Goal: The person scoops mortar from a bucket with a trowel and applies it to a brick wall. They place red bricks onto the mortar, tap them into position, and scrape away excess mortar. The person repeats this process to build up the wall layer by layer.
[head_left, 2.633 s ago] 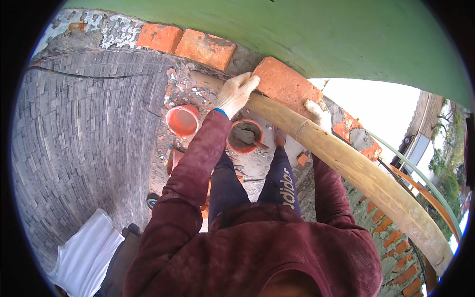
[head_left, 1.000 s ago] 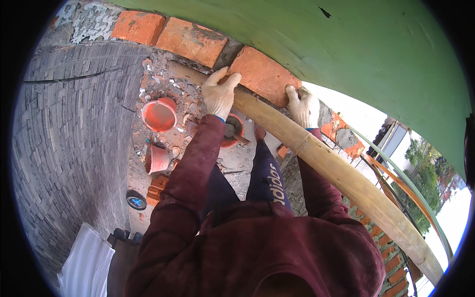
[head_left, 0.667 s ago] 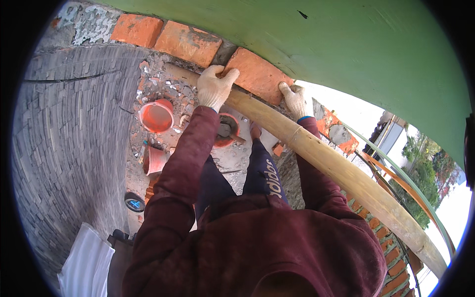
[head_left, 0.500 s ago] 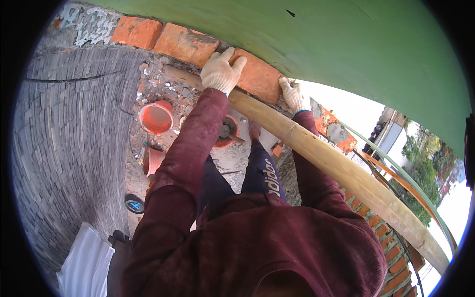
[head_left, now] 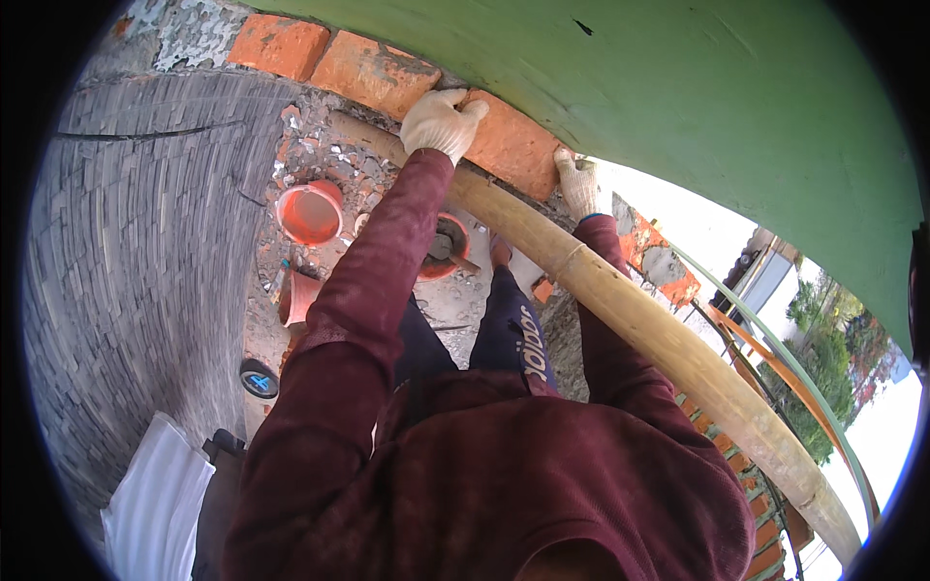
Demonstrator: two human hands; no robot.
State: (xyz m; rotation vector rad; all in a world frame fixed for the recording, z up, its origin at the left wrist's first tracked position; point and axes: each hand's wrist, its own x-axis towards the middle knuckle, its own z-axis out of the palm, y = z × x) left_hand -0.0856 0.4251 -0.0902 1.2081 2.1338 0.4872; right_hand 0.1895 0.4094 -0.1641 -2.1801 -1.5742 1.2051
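Observation:
An orange brick (head_left: 513, 145) lies in a row along the foot of the green surface, with both my gloved hands at its ends. My left hand (head_left: 438, 128), in a cream knit glove, is closed over its left end, thumb against the brick. At the right end, my right hand (head_left: 580, 184) is curled with its fingertips on the brick's corner. To the left, two more bricks, a mortar-smeared one (head_left: 376, 76) and an end one (head_left: 279, 46), continue the row. The undersides of the hands and the brick's far edge are hidden.
A thick bamboo pole (head_left: 601, 276) runs diagonally beneath my hands and past my right arm. Below are a red bucket (head_left: 312, 215), a mortar bucket (head_left: 444, 250) with a tool in it, and rubble. A slate-textured wall (head_left: 145, 271) stands left; a large green surface (head_left: 678, 87) overhangs.
The whole view has shifted slightly. My left hand's fingers have drawn closer together at the brick's end; both hands stay on the same brick.

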